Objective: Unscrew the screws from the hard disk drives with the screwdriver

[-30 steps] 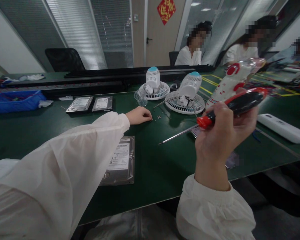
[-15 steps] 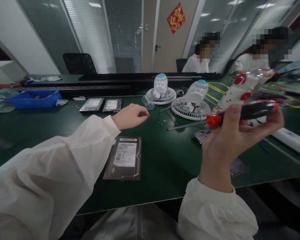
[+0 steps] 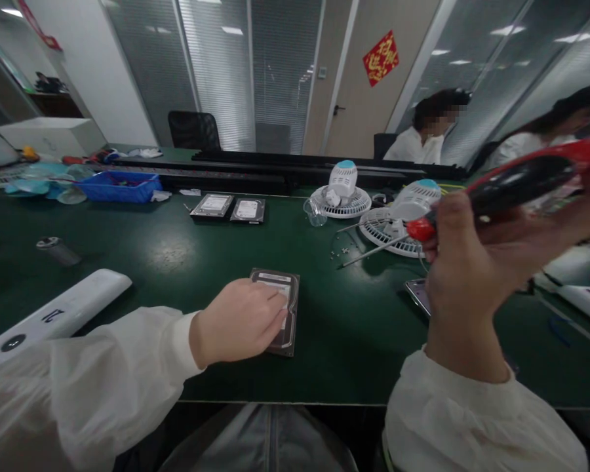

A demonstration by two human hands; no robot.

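My left hand [image 3: 243, 321] is over a hard drive [image 3: 291, 328] lying label up on the green table, covering its left part. Its fingers are curled together with the tips hidden, so I cannot tell whether they touch the drive or pinch something. Raised at the right, my right hand [image 3: 472, 275] grips a screwdriver by its red and black handle [image 3: 526, 187]. The long shaft slants down to the left, its tip near several small loose screws [image 3: 344, 251].
Two more hard drives [image 3: 211, 205] lie further back, left of a clear plastic cup [image 3: 315, 213] and two white fans [image 3: 347, 204]. A blue basket [image 3: 120, 188], a metal cylinder [image 3: 58, 250] and a white device [image 3: 63, 314] are at left. Two people sit across the table.
My left hand has come down and nearer, from beyond the hard drive to over it. My right hand still holds the screwdriver, now further right in view. The view has shifted left.
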